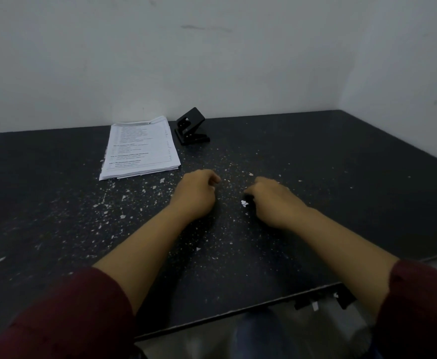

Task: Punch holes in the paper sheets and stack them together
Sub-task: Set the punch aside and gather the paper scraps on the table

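Head view: we look down on a dark speckled tabletop (315, 156) set against a pale wall (212, 60). Our left hand (195, 194) lies near the middle of the table, knuckles up, fingers curled under toward the palm; we see nothing held in it. Our right hand (271, 200) lies just beside it, a small gap between the two, fingers likewise curled loosely downward. Whether its fingertips pinch anything we cannot tell. A few white paper punch-outs (243, 203) sit on the table right at the right hand's thumb side. Both forearms are bare, with dark red sleeves (64, 314) pushed up near the lower edge of the picture.

A stack of printed paper sheets (141, 149) lies flat at the far left of the table, well apart from both hands, its edges slightly fanned. A black hole punch (191, 128) stands just beside the stack's far right corner, lever raised. Pale flecks and scraps are scattered across the tabletop between the stack and the hands.
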